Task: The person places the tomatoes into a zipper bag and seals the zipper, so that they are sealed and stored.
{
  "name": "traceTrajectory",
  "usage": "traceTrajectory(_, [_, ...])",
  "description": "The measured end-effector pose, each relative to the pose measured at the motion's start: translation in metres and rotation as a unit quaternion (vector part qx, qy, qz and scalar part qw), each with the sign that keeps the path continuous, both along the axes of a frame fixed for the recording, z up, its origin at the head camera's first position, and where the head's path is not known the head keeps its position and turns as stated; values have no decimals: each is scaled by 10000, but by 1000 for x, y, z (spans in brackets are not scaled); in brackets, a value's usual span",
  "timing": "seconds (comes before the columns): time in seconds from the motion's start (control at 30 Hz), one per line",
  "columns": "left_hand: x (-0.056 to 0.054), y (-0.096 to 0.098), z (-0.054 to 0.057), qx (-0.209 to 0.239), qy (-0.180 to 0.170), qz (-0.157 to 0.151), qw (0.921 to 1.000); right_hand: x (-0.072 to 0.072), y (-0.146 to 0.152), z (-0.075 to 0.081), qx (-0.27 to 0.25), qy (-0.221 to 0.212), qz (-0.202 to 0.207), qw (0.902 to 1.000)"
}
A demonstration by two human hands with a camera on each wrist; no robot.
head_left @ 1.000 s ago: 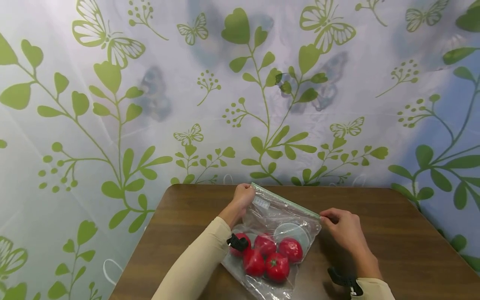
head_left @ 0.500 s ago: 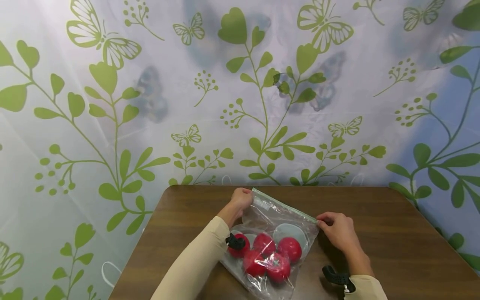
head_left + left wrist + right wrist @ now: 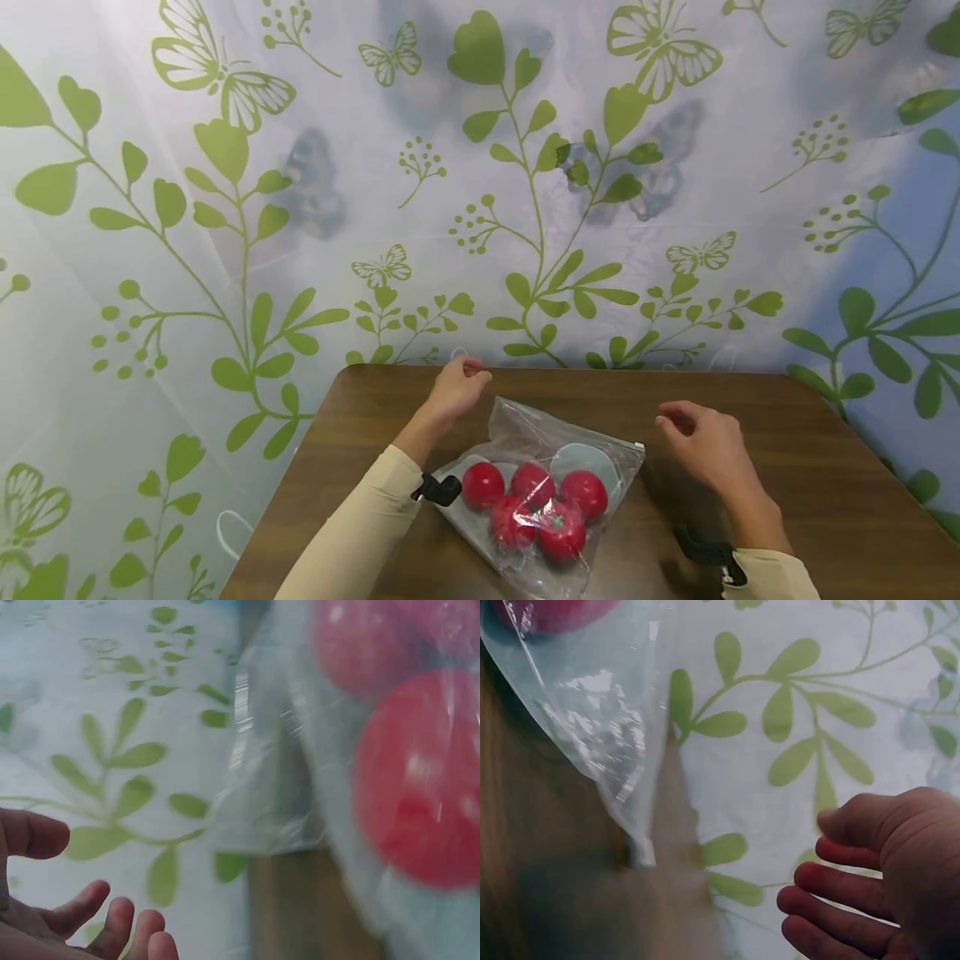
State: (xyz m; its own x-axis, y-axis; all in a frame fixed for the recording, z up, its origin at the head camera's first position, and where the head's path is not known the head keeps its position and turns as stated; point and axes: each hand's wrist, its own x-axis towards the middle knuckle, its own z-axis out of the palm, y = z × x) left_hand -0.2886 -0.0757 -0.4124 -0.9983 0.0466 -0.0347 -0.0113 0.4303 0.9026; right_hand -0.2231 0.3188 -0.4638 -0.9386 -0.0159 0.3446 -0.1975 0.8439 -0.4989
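A clear zip bag [image 3: 525, 425] lies on the wooden table [image 3: 787, 442], its top edge turned toward the wall. Several red tomatoes [image 3: 561, 531] are inside, on what looks like a pale grey-blue plate [image 3: 588, 458]. A small whitish tab [image 3: 639, 445] marks the right end of the bag's zip edge. My left hand [image 3: 455, 390] is in the air beyond the bag's upper left corner, holding nothing. In the left wrist view its fingers [image 3: 116, 926] are loosely bent. To the right of the bag my right hand [image 3: 705, 437] hovers, apart from it, fingers relaxed and slightly bent.
A hanging curtain [image 3: 420, 317] printed with green leaves and butterflies stands right behind the table's far edge [image 3: 675, 372]. Black straps with camera mounts [image 3: 438, 490] sit at both wrists, over beige sleeves [image 3: 360, 525].
Both hands have let go of the bag's top corners and drawn apart, the left one leftward, the right one rightward. The bag's top edge has sunk a little.
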Motion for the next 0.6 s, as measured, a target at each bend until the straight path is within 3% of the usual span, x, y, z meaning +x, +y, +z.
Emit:
traceTrajectory(0.17, [21,-31,31,-330,406,-82,9986,7,7,27,285,400,122,9987])
traceTrajectory(0.3, [40,-52,57,-613,1090,-65,9921,13,13,48,663,757,174,9948])
traceTrajectory(0.5, [67,-77,87,-1077,2035,202,9729,24,25,71,1018,1248,98,9869])
traceTrajectory(0.6, [76,-83,95,-1357,2527,402,9571,28,30,78,1150,1421,20,9831])
